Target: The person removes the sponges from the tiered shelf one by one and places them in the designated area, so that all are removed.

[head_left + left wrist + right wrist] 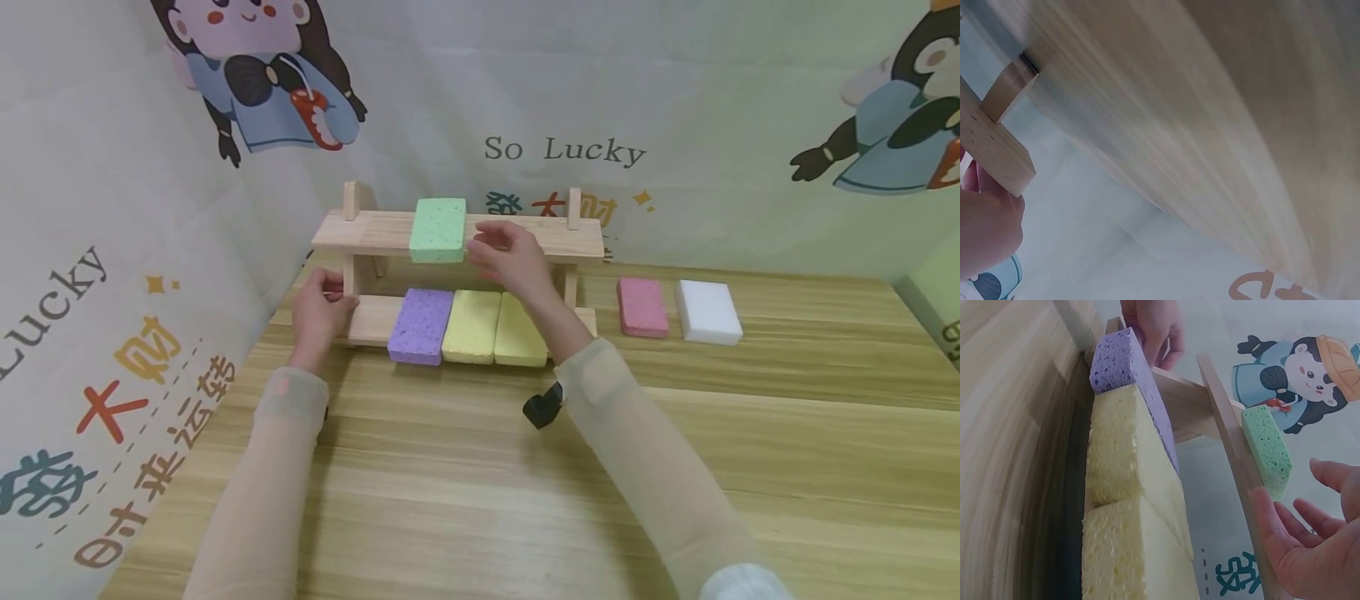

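A two-tier wooden shelf point(375, 231) stands at the back of the table. On its upper board lies a green sponge point(438, 229). My right hand point(512, 254) is just right of this sponge, its fingers loosely bent with nothing between them. In the right wrist view, the fingers are spread close to the end of the green sponge point(1266, 450). My left hand point(318, 312) grips the left end of the shelf at the lower tier. Along the lower board sit a purple sponge point(422, 327) and two yellow sponges point(471, 327), side by side; my right forearm partly covers the rightmost one.
On the table right of the shelf lie a pink sponge point(642, 307) and a white sponge point(709, 312). A printed cloth point(570, 83) hangs close behind the shelf and continues along the left side. A black wrist camera point(543, 407) sticks out below my right wrist.
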`<state>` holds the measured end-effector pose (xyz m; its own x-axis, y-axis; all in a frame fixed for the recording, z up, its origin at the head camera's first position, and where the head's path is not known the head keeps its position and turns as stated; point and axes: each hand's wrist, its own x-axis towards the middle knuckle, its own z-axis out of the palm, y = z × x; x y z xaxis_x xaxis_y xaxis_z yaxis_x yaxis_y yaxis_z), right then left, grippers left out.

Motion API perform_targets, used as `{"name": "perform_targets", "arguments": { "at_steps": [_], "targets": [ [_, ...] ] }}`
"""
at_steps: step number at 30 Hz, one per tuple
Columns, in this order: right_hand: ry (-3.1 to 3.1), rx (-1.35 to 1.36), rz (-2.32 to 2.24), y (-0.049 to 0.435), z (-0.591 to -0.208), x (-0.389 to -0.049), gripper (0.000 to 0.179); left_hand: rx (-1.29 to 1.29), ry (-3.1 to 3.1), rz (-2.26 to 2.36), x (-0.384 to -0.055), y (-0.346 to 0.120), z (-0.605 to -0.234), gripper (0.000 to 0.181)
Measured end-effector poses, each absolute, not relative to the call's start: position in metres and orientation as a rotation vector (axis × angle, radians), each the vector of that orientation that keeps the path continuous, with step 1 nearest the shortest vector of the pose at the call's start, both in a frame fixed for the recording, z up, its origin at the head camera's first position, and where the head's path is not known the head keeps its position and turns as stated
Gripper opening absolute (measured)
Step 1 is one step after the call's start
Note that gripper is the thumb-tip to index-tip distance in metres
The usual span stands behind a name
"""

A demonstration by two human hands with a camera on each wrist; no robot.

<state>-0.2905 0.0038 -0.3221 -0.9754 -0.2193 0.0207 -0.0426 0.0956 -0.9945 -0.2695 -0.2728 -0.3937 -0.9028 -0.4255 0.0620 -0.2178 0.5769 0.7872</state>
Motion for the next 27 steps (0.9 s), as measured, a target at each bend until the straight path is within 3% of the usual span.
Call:
{"name": "perform_targets", "arguments": {
  "at_steps": [27],
  "targets": [
    [2.195,-0.076,-2.078,-0.023,-0.320,-0.298,0.042,0.536,-2.573,-1.233,-0.268,-0.273,-0.392,0.034]
  ]
}}
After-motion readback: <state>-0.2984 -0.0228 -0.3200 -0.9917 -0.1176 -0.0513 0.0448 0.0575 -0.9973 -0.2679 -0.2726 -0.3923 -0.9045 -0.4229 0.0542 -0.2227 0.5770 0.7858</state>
